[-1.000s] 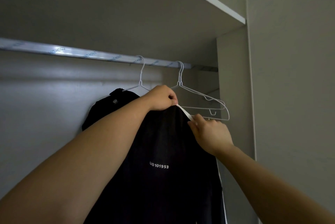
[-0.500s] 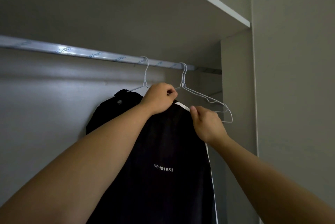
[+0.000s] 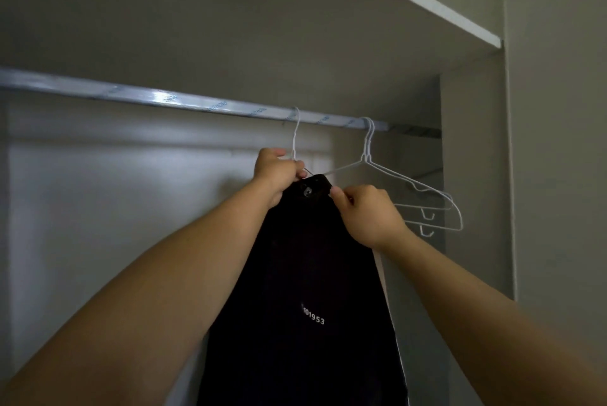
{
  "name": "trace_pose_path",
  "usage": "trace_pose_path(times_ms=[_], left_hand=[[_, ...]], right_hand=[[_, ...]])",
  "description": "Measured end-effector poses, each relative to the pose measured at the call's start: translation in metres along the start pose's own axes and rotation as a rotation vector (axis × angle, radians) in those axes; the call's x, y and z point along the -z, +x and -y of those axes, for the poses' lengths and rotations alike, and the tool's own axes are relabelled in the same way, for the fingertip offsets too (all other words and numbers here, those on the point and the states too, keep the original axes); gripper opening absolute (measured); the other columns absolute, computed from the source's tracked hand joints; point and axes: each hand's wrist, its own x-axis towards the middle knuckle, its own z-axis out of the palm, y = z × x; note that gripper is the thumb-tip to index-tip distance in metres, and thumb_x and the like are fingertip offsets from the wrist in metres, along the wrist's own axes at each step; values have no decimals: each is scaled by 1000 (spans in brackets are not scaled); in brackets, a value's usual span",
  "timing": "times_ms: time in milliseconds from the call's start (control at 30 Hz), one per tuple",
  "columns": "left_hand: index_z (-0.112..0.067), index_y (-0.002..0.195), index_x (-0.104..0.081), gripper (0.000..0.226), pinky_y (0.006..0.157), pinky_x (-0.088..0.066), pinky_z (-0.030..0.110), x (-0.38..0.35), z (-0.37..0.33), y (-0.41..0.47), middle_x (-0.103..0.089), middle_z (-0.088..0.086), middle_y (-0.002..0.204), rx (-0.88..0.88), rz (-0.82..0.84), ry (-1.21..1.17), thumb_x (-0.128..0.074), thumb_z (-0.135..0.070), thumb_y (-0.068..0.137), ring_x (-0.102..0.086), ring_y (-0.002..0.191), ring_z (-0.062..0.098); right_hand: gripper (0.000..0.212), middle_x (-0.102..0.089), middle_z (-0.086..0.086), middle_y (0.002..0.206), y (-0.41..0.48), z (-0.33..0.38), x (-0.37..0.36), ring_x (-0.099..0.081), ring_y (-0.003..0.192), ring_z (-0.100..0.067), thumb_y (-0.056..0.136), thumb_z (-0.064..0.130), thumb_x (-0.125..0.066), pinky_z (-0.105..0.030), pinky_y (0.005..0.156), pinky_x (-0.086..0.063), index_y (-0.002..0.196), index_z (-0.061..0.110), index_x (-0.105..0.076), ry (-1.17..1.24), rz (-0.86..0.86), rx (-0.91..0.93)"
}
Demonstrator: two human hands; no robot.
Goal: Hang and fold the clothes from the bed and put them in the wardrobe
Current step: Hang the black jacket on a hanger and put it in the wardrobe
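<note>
Left hand (image 3: 276, 172) curled round hanger (image 3: 294, 139) at top left of black garment (image 3: 305, 274) | right hand (image 3: 368, 215) pinching garment's top right edge | garment hangs below both hands, under rail (image 3: 164, 98) | 2 bare hangers (image 3: 368, 146) at right

Metal rail (image 3: 164, 98) bears hanger (image 3: 294, 139) with black garment (image 3: 312, 258), empty hangers (image 3: 410, 180) beside.
</note>
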Motion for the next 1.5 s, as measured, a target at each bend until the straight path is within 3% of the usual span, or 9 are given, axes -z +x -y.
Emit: trace_pose_path(times_ms=[67,167,367,600,933,1067,1233,1367,1500], left_hand=[[-10,99,-51,26,52,-51,24,14,-11,-5,-63,13,71,32,-4,-68,-61,10,87,-61,58,19],[-7,75,-56,18,54,-48,26,46,-24,-13,-59,11,57,-2,-88,11,-55,11,80,-58,61,26],[-2,75,-60,4,54,-46,28,126,-48,-34,-60,9,48,-14,-260,132,-58,1,74,-55,50,25],[-2,61,-59,3,54,-48,31,205,-75,-65,-56,10,44,9,-451,179,-62,-1,61,-52,37,23],[1,54,-60,9,38,-39,19,282,-111,-95,-51,10,38,27,-746,343,-57,3,62,-42,27,20],[0,56,-63,10,45,-44,23,295,-118,-93,-58,11,46,81,-813,471,-61,-2,65,-54,40,26],[2,72,-67,11,58,-53,29,293,-131,-95,-65,16,61,184,-640,845,-57,-1,76,-62,54,29],[0,131,-56,40,79,-57,36,256,-172,-104,-68,16,110,222,-444,1506,-47,-10,93,-67,90,29],[0,131,-53,38,60,-51,32,190,-182,-90,-61,12,90,105,-193,1789,-48,-15,96,-63,72,25]], right_hand=[[53,-55,-2,65,-5,15,-10,-55,63,-28,104,51,-36,-35,57,-38,65,18,-48,-104,-28,43],[51,-51,2,66,-13,40,-26,-47,56,-24,104,52,-33,-34,53,-33,67,20,-44,-189,-85,89],[44,-36,3,61,-25,115,-48,-38,58,-27,105,49,-33,-36,59,-31,71,22,-42,-221,-94,224],[48,-38,7,60,-49,189,-79,-31,47,-13,107,43,-30,-29,47,-17,63,24,-33,-132,-74,324],[34,-34,7,62,-78,261,-112,-29,49,-10,103,22,-41,-29,46,-16,69,23,-38,-21,12,460],[32,-34,7,62,-82,279,-114,-28,50,-10,100,18,-44,-29,47,-16,69,23,-39,15,27,484],[39,-37,6,61,-85,285,-116,-33,50,-13,100,22,-44,-28,48,-18,63,24,-32,10,35,522],[41,-43,5,62,-84,276,-107,-39,52,-17,102,28,-38,-27,51,-28,61,24,-36,137,35,544],[40,-64,-4,78,-46,220,-93,-54,64,-24,98,33,-34,-30,61,-39,65,18,-51,218,28,242]])
